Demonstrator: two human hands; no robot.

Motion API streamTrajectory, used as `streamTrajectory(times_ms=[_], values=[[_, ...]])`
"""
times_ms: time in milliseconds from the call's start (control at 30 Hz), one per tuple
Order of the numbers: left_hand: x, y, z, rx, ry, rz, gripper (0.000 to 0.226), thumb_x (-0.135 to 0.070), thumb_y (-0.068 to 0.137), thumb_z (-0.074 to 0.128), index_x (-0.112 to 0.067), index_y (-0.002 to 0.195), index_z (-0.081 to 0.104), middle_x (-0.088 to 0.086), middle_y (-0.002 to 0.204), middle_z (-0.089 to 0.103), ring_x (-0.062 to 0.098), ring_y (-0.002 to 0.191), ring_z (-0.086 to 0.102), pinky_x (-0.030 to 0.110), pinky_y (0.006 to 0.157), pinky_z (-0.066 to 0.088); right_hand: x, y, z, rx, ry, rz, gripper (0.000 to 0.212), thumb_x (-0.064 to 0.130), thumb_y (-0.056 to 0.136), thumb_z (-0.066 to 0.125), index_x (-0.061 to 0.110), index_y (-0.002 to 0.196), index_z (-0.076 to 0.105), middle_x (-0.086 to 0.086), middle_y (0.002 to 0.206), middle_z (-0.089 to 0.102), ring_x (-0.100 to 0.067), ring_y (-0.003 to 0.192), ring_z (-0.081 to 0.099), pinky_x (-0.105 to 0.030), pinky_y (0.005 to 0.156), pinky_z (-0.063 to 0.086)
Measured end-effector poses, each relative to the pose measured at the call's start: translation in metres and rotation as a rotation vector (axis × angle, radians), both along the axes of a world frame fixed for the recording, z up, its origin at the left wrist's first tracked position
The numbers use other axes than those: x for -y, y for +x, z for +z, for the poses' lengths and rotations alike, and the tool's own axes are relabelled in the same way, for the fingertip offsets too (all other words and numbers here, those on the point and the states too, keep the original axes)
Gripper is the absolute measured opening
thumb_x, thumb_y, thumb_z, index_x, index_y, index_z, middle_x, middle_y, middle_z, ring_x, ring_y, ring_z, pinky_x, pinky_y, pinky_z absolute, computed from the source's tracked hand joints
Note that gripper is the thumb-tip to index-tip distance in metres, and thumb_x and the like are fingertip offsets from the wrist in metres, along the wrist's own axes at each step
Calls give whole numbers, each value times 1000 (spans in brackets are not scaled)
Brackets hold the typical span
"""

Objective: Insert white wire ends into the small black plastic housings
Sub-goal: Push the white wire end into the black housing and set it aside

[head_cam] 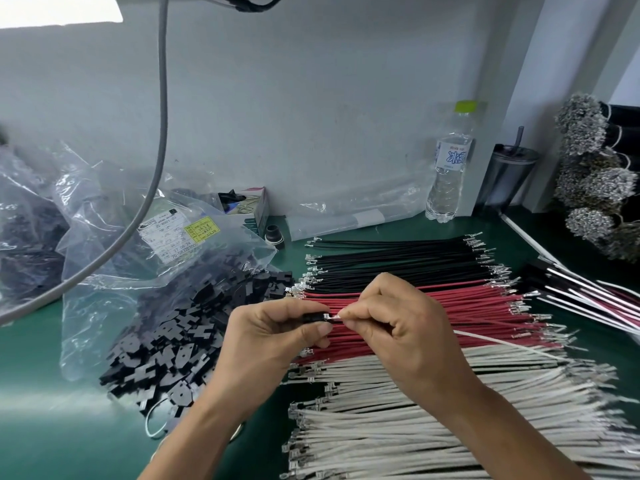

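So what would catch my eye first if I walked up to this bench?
Probably the wires fanned across the green table: black wires farthest back, red wires in the middle, white wires nearest. Above them, the left hand pinches a small black housing while the right hand feeds in one white wire. To the left, black housings spill from a plastic bag.

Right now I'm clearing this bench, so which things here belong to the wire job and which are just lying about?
In the job:
- left hand pinching a black housing
- right hand pinching a white wire
- pile of black housings
- white wires

Lying about:
- red wires
- black wires
- water bottle
- dark tumbler
- small box
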State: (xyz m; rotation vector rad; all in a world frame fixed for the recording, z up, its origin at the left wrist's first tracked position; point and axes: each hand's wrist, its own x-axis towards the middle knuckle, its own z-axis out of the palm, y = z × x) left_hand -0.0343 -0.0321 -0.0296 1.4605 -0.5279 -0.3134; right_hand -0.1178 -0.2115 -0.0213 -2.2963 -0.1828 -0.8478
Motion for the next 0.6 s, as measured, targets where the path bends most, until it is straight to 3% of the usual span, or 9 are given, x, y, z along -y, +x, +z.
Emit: streamTrajectory(times_ms=[133,233,333,467,600], values=[[1,-1,-1,11,29,-53,23,-18,69,86,-17,92,84,14,84,79,23,68,75,23,65,60,-3,2,-4,-72,39,56,9,9,85,79,16,91,79,11,85,62,-6,82,64,-13,71,48],[0,1,1,23,34,-35,24,-20,68,86,-18,92,84,14,84,79,23,68,74,22,65,59,3,2,-3,-84,9,49,6,19,90,76,19,96,77,13,90,62,-6,84,64,-16,70,50],[-1,3,0,15,34,0,25,-22,66,86,-19,91,84,15,82,79,23,68,74,22,65,59,10,1,-1,-83,-112,-23,7,28,92,72,22,90,74,15,87,59,-4,77,61,-20,65,49],[1,2,-4,8,51,13,25,-22,66,86,-18,90,84,15,81,79,22,66,73,24,65,60,7,3,-4,-23,-238,-45,13,25,95,68,18,85,69,10,84,56,-3,73,53,-12,66,38],[-2,2,-5,56,81,-28,20,-20,71,85,-18,90,84,14,78,78,23,65,73,25,65,59,2,5,-6,2,-273,-30,13,22,95,66,17,83,66,8,84,55,-8,73,54,-23,65,48]])
